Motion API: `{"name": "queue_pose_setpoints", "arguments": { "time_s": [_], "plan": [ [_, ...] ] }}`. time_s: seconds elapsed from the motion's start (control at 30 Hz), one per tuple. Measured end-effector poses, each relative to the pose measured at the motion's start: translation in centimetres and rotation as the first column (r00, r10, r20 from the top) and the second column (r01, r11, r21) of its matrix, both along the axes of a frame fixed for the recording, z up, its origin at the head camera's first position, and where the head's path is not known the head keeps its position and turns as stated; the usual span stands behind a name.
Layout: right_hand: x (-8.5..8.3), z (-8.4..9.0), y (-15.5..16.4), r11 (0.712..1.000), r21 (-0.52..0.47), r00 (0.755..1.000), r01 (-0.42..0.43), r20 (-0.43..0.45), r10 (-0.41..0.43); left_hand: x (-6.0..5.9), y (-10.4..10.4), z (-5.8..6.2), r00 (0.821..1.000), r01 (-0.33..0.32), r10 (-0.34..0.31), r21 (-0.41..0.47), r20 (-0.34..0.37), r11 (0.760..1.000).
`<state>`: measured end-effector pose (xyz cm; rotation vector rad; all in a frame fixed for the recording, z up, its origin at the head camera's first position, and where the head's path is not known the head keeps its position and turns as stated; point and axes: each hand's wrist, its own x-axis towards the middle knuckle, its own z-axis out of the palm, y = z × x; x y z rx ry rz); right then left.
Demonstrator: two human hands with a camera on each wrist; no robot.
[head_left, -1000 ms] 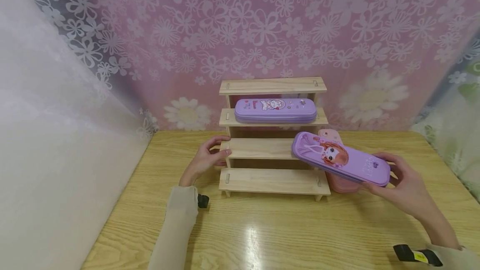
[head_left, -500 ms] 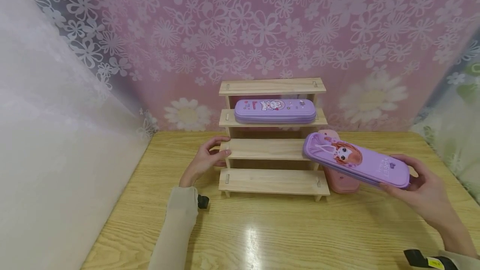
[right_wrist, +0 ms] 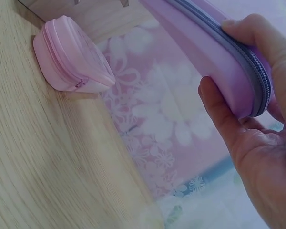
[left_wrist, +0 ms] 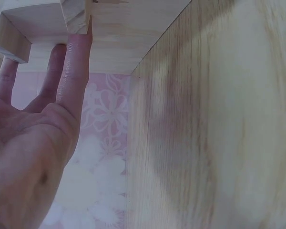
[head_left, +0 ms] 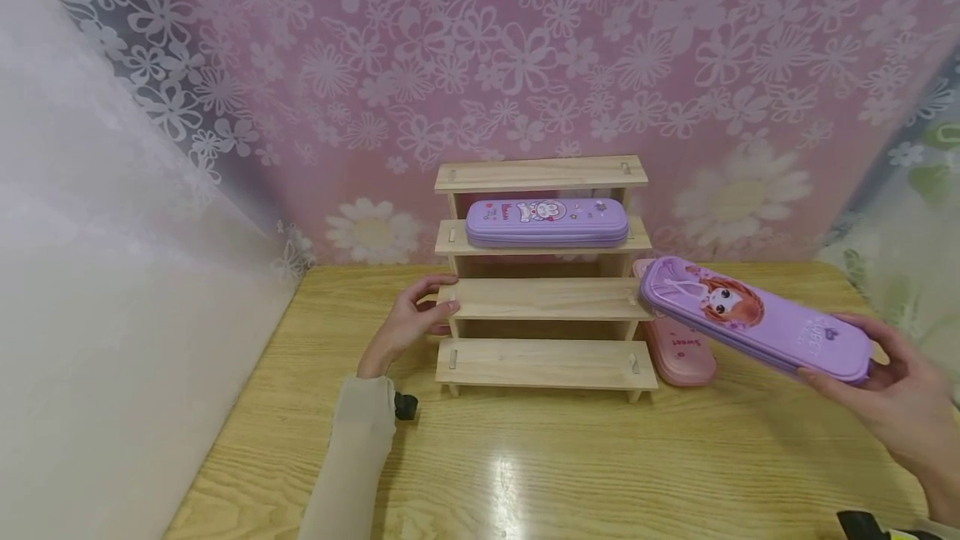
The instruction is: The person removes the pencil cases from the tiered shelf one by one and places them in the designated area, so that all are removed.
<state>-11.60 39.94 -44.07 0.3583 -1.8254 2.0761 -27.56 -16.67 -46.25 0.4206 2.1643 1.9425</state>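
- The right hand [head_left: 892,407] grips one end of the purple pencil case [head_left: 753,317], fingers [right_wrist: 217,102] and thumb curled round its zipped edge. The case hangs in the air, tilted, its far end pointing away from those fingers toward the wooden rack [head_left: 543,273].
- The left hand [head_left: 411,325] rests against the rack's left side with fingers [left_wrist: 69,71] straight — holding nothing, only bracing the wood.
- A sound way on, I judge: level the case first, then slide it lengthwise onto a bare step (two lie below the one that carries the other purple case [head_left: 547,221]).
- Keep it clear of the pink case [head_left: 678,348] lying on the table [head_left: 570,465] just below the held one — a low swing could knock it.
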Motion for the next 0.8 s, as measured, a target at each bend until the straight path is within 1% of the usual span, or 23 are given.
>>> {"name": "queue_pose_setpoints", "arguments": {
  "time_s": [0.07, 0.17, 0.33, 0.4, 0.43, 0.53, 0.6, 0.63, 0.7, 0.73, 0.77, 0.8],
  "plan": [
    [0.08, 0.0, 0.19, 1.0, -0.023, 1.0, 0.013, 0.007, -0.013, 0.04, -0.01, 0.0, 1.0, 0.002, -0.002, 0.003, 0.0, 1.0],
    [0.2, 0.01, 0.46, 0.998, -0.034, 0.998, 0.057, 0.019, -0.056, 0.01, -0.02, -0.06, 1.0, 0.002, -0.002, 0.004, 0.001, 1.0],
    [0.16, 0.14, 0.57, 0.987, -0.073, 0.99, 0.141, -0.009, -0.142, -0.09, -0.06, -0.18, 1.0, 0.002, -0.002, 0.003, 0.005, 1.0],
    [0.13, 0.23, 0.46, 0.98, -0.081, 0.983, 0.18, -0.013, -0.182, -0.1, -0.08, -0.19, 1.0, 0.001, -0.001, 0.005, 0.009, 1.0],
    [0.14, 0.28, 0.39, 0.977, -0.068, 0.979, 0.204, -0.006, -0.205, -0.1, -0.07, -0.18, 1.0, 0.001, -0.001, 0.005, 0.009, 1.0],
    [0.18, 0.48, 0.19, 0.954, -0.014, 0.953, 0.299, 0.053, -0.298, -0.06, -0.04, -0.14, 1.0, 0.0, 0.0, 0.01, 0.011, 1.0],
    [0.16, 0.63, 0.06, 0.926, 0.071, 0.921, 0.37, 0.104, -0.376, -0.04, 0.0, -0.1, 1.0, 0.0, -0.001, 0.011, 0.01, 1.0],
    [0.13, 0.68, 0.01, 0.903, 0.143, 0.897, 0.406, 0.125, -0.423, -0.01, 0.01, -0.06, 1.0, 0.0, 0.0, 0.011, 0.01, 1.0],
    [0.01, 0.75, -0.09, 0.842, 0.274, 0.841, 0.465, 0.162, -0.517, 0.06, 0.04, 0.01, 1.0, 0.0, 0.0, 0.01, 0.01, 1.0],
    [-0.09, 0.71, -0.13, 0.807, 0.339, 0.813, 0.483, 0.168, -0.557, 0.09, 0.07, 0.05, 1.0, -0.001, 0.001, 0.009, 0.01, 1.0],
    [-0.19, 0.65, -0.21, 0.765, 0.408, 0.783, 0.499, 0.166, -0.599, 0.13, 0.08, 0.08, 1.0, -0.001, 0.001, 0.008, 0.01, 1.0],
    [-0.31, 0.51, -0.25, 0.723, 0.459, 0.759, 0.516, 0.145, -0.634, 0.14, 0.09, 0.08, 1.0, -0.003, 0.003, 0.007, 0.012, 1.0]
  ]
}}
